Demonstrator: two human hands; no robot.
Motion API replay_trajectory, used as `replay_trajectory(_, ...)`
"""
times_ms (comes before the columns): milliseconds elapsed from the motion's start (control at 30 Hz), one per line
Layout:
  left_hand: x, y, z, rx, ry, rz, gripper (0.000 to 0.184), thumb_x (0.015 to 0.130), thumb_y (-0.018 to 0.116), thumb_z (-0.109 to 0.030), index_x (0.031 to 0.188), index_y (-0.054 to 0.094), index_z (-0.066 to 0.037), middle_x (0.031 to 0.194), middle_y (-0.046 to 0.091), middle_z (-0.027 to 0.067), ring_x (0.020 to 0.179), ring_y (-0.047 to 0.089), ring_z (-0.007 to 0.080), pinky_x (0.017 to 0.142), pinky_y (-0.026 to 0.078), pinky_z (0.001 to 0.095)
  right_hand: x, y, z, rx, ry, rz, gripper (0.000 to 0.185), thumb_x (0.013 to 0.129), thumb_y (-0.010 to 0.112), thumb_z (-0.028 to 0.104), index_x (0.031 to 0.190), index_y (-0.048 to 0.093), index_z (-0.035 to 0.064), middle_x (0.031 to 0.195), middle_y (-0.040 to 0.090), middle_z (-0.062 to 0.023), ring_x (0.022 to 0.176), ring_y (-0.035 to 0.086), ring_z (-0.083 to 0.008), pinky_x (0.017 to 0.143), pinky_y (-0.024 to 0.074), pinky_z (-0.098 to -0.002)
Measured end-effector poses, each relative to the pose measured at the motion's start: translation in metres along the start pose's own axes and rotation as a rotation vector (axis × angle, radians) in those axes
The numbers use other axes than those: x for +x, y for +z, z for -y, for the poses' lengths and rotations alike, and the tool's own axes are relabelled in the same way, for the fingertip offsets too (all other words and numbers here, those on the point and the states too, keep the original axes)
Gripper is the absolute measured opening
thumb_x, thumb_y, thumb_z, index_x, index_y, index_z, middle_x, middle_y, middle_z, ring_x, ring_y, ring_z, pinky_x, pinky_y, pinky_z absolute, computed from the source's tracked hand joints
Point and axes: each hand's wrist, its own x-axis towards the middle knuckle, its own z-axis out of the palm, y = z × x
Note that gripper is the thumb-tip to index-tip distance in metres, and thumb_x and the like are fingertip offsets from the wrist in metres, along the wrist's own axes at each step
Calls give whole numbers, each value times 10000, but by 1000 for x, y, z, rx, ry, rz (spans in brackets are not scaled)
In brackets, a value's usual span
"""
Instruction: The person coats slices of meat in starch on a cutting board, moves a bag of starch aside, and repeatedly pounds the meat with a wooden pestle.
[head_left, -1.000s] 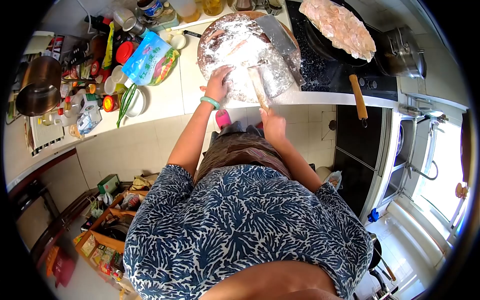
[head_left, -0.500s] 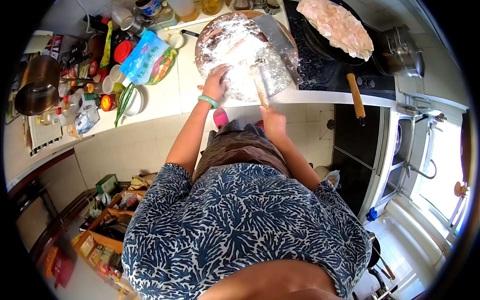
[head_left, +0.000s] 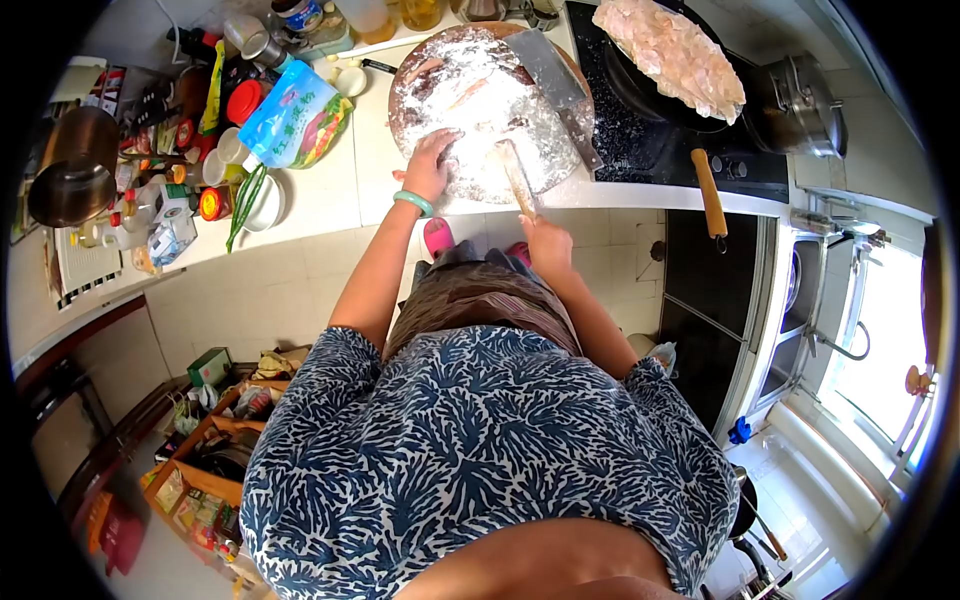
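My right hand (head_left: pixel 548 243) is closed around the lower end of a wooden rolling pin (head_left: pixel 517 178), whose floury upper end is over the board. Flat on the near left part of the round wooden board (head_left: pixel 402 112) lies my left hand (head_left: pixel 428 168), fingers stretched out, with a green bangle at the wrist. White flour (head_left: pixel 480 115) covers most of the board, and pinkish meat pieces (head_left: pixel 470 93) show through it. Whatever is under my left fingers is hidden. A cleaver (head_left: pixel 550 75) rests along the board's right side.
Right of the board, thin pale meat slices (head_left: pixel 672 55) heap over a pan on the black stove (head_left: pixel 625 140); its wooden handle (head_left: pixel 709 195) sticks out past the counter edge. A blue bag (head_left: pixel 292 118), a white bowl (head_left: pixel 265 205) with green stalks, and several jars crowd the left.
The rolling pin's floury end has shifted slightly toward me and to the left. My left hand has stayed in about the same spot.
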Motion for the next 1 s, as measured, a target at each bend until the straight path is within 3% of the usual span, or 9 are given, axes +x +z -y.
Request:
replay_trajectory(100,-1,3,8,-27,7,-14,531,682,593,66,1176,536,-121,1227,493,140,1141,447,318,992,356,358,-2,-21,9,70,92,-54,403,905,429,399,781,557,37,588,586,-174,568,593,-353,556,457,-462)
replay_trajectory(233,0,7,13,-6,12,-10,537,684,591,67,1181,536,-130,1224,495,140,1137,449,318,988,360,357,8,-11,3,72,-56,-22,369,900,450,373,786,555,39,586,582,-176,570,591,-356,566,458,-463)
replay_trajectory(300,-4,7,14,-15,14,-10,541,684,592,66,1184,537,-135,1223,495,140,1136,449,318,988,361,357,2,-25,8,55,30,-47,341,893,468,355,789,556,42,589,581,-175,578,590,-358,576,458,-462)
replay_trajectory(400,0,3,7,9,18,-11,538,686,591,67,1183,537,-132,1222,496,140,1136,449,317,986,362,358,4,-3,-4,15,-70,12,335,891,468,357,803,557,46,592,583,-170,589,594,-352,579,459,-457)
replay_trajectory(833,4,1,1,-13,-13,-26,460,700,610,7,1142,553,-105,1177,522,133,1098,465,321,959,375,369,-6,-25,7,108,18,-41,379,905,445,371,766,569,41,610,592,-173,569,598,-346,532,465,-446)
replay_trajectory(900,10,6,-6,-16,-38,-29,421,715,597,-3,1123,561,-102,1158,530,130,1078,471,323,952,377,378,-6,2,-6,26,-28,63,361,904,458,349,772,572,33,636,594,-191,576,594,-351,538,468,-435)
replay_trajectory(933,20,9,-18,40,44,-85,386,724,594,-27,1103,571,-96,1136,537,126,1053,481,319,935,384,384,-5,-2,-8,31,-29,60,361,904,458,349,772,572,33,636,594,-191,576,594,-351,538,468,-435)
replay_trajectory(1000,43,14,-44,158,146,-105,332,730,598,-70,1061,591,-95,1085,552,115,1005,502,311,893,399,398,-13,-12,-10,-25,-299,-204,346,920,453,309,775,567,17,579,552,-165,516,571,-287,520,451,-396)
